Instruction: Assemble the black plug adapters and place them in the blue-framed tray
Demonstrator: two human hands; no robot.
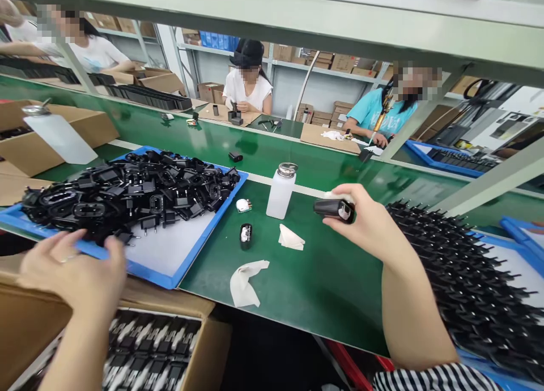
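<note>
My right hand (365,221) grips a black plug-adapter housing (329,207) above the green bench, with white showing in its open end. A bit of white shows behind it, between the fingers. At the near edge of the blue-rimmed tray (172,280), my left hand (80,266) is slightly blurred, fingers and thumb apart, beside a heap of black plug covers (140,192). Between the hands, a short black housing (245,236) with white inside stands near a small round white part (243,205). A folded white wipe (291,238) and a crumpled one (246,283) lie there too.
A white pump bottle (281,191) stands mid-bench; another bottle (62,136) is far left. Rows of black plugs, pins up (471,277), fill the right side. An open carton (204,337) sits below left. Co-workers sit across the bench, under a metal shelf beam (272,25).
</note>
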